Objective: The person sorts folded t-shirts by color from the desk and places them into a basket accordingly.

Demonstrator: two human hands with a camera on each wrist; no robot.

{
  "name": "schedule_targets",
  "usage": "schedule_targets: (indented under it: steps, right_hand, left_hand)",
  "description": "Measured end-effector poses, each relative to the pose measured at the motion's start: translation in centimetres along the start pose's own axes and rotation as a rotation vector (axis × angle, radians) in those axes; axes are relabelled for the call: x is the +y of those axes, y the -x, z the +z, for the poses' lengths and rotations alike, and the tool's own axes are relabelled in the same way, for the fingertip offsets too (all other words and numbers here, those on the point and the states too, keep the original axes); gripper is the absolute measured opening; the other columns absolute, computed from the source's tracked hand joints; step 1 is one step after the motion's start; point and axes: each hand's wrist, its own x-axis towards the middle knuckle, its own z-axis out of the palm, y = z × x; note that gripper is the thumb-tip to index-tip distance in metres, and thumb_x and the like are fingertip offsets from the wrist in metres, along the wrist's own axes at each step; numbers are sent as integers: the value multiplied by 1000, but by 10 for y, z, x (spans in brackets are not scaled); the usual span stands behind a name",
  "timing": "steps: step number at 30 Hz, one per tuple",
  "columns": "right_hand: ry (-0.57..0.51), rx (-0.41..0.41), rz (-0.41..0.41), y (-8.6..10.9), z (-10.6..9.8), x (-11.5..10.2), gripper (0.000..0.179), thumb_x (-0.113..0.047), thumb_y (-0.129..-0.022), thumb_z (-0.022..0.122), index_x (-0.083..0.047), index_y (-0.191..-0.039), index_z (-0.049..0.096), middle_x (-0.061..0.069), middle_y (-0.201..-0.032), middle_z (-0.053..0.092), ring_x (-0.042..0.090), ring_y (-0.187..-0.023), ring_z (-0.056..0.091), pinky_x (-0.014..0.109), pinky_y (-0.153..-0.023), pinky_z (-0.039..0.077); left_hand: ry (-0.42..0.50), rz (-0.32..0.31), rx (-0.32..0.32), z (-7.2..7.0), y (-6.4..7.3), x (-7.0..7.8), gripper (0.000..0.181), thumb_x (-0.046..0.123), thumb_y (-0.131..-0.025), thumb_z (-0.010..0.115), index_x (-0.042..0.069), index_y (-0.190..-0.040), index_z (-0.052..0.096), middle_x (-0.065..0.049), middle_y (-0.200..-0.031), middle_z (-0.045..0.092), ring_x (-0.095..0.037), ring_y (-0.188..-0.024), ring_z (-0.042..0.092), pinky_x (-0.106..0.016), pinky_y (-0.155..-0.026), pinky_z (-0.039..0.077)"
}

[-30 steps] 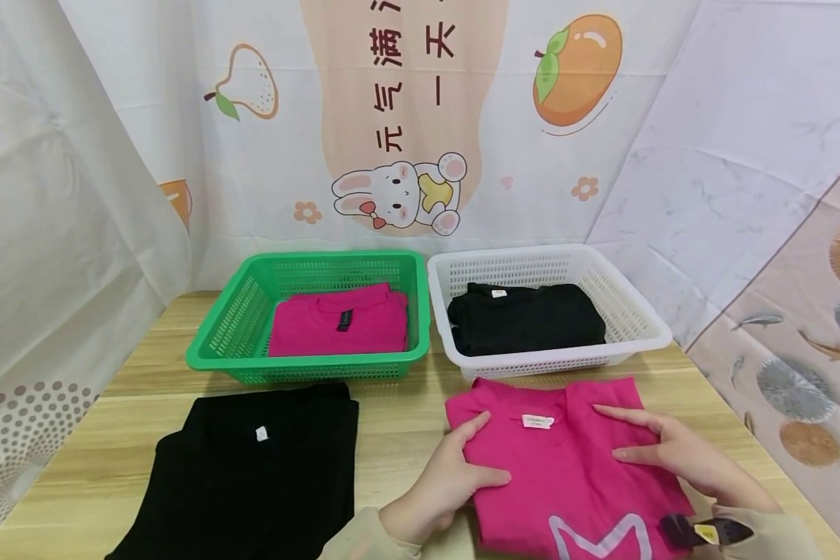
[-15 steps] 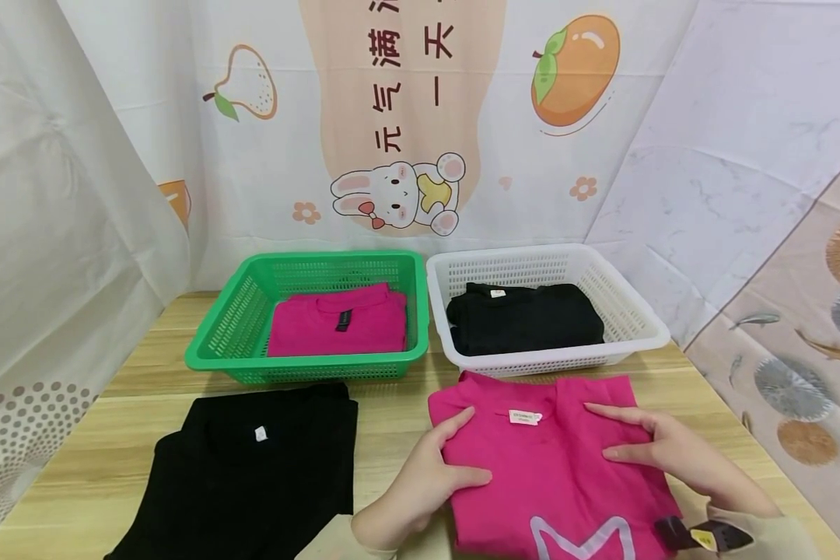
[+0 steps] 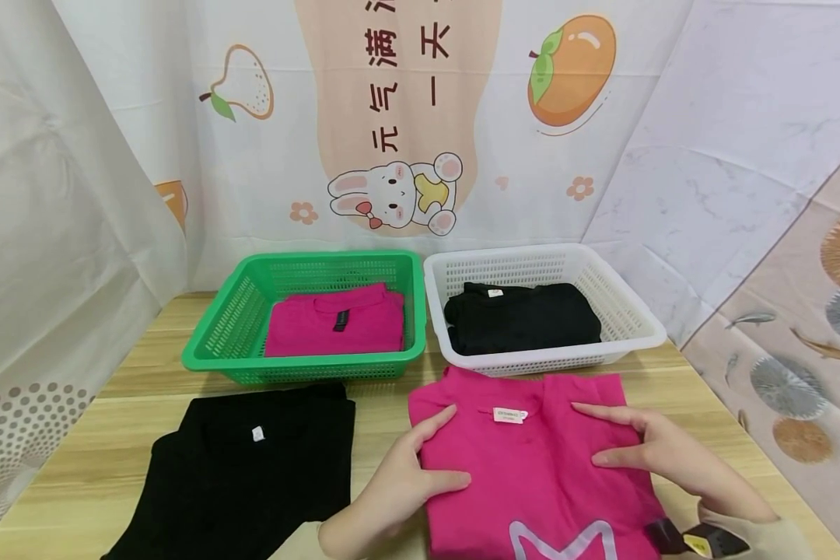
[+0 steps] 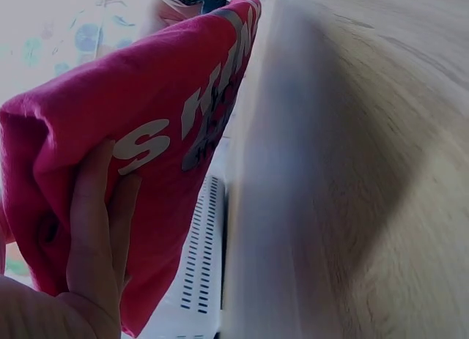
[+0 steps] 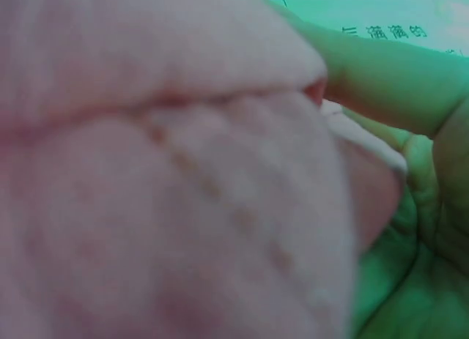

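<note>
Head view: your left hand [image 3: 402, 474] and right hand [image 3: 661, 451] grip opposite sides of the folded pink shirt [image 3: 507, 474], thumbs and index fingers spread on top, left's other fingers underneath, holding it just above the wooden table [image 3: 385, 420]. Beside it on your left, a black shirt [image 3: 252, 482] lies flat. Farther back, green basket [image 3: 227, 330] has a folded pink top [image 3: 336, 330], white basket [image 3: 623, 311] next to it has folded black clothing [image 3: 525, 320].

The wooden table [image 3: 136, 365] is backed by a white cloth [image 3: 252, 190] on which a rabbit [image 3: 388, 194], a pear [image 3: 248, 87], an orange fruit [image 3: 577, 74], flowers [image 3: 579, 188] and sideways writing [image 3: 383, 48] are printed, and is flanked by a dotted cloth [image 3: 38, 424] at left and one patterned with fish [image 3: 752, 320] and discs [image 3: 802, 440] at right.
</note>
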Motion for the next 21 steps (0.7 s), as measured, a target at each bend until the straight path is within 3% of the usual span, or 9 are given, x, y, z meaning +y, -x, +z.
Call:
schedule_targets:
  steps: [5, 12, 19, 21]
  right_hand:
    - [12, 8, -40, 1, 4, -8, 67, -24, -81, 81, -13, -142, 55, 23, -140, 52, -12, -105, 46, 22, -77, 55]
    - [-41, -14, -57, 2, 9, -16, 67, -20, -83, 79, -13, -144, 52, 21, -134, 53, 1, -96, 55, 25, -70, 56]
    - [-73, -17, -133, 6, 13, -28, 64, -17, -85, 77, -16, -144, 53, -22, -122, 56, 5, -96, 59, 25, -71, 57]
    - [-83, -12, -159, 7, 15, -31, 63, -15, -86, 76, -16, -144, 53, -25, -124, 55, 2, -101, 58, 26, -73, 58]
  left_hand:
    - [-27, 8, -4, -7, 7, 3, 80, 7, -83, 75, 14, -153, 38, -16, -140, 53, -23, -118, 60, -37, -92, 57]
    - [-28, -5, -24, -17, 18, 10, 80, 7, -86, 73, 14, -155, 33, -17, -142, 51, -25, -121, 60, -38, -92, 57]
    - [-75, -25, -4, -25, 29, 16, 79, 8, -86, 74, 17, -155, 35, -18, -144, 49, -24, -121, 59, -39, -89, 58]
    - [-58, -11, 0, -27, 32, 19, 77, 8, -87, 74, 16, -154, 37, -18, -141, 53, -25, -118, 62, -39, -87, 59]
